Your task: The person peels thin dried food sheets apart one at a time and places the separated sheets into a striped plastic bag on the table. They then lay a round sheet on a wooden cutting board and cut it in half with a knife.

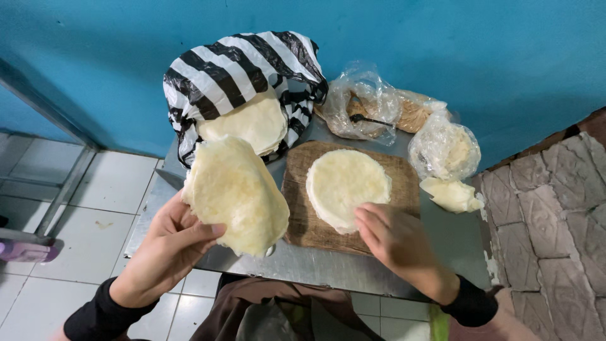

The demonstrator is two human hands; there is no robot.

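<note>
My left hand [165,247] holds up a stack of pale round dough wrappers [235,192] over the left side of a small metal table [315,265]. My right hand [399,243] rests its fingertips on the near edge of a single round wrapper [346,183] that lies flat on a brown woven mat [404,173]. Behind the held stack, a black-and-white striped plastic bag [230,69] stands open with more wrappers [249,123] inside it.
Two clear plastic bags stand at the back right, one [363,104] with brown contents and one [445,150] with pale filling. A lump of pale dough [451,194] lies beside the mat. A blue wall is behind, white floor tiles at left, stone paving at right.
</note>
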